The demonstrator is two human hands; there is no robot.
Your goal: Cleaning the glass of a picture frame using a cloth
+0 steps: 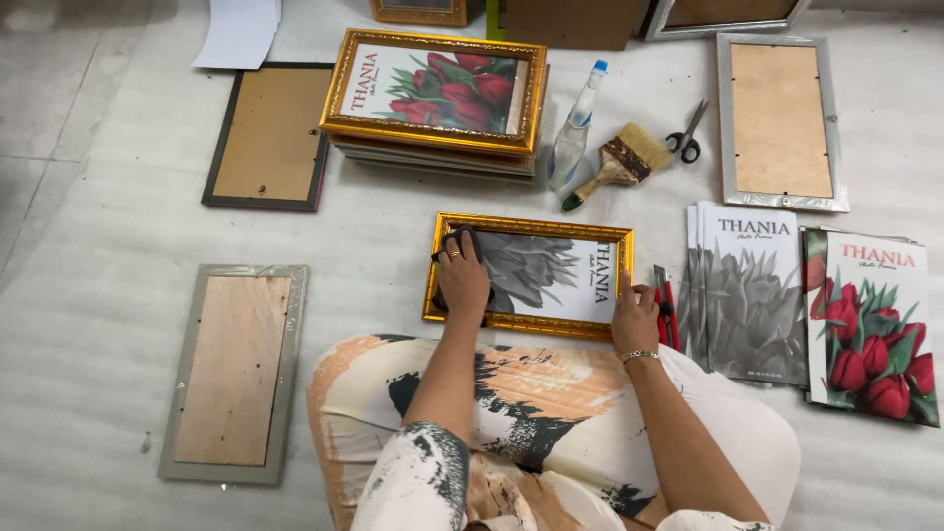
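Head view: one gold picture frame (529,275) with a grey flower print, flat on the white floor covering just ahead of the knees, long axis running left to right. Left hand (462,275) lies on the frame's left half, fingers curled over a dark cloth (454,239) pressed to the glass. Right hand (634,317) rests flat, fingers loose, against the frame's right end, beside a red-handled tool (666,307). Both hands touch the frame; neither lifts it.
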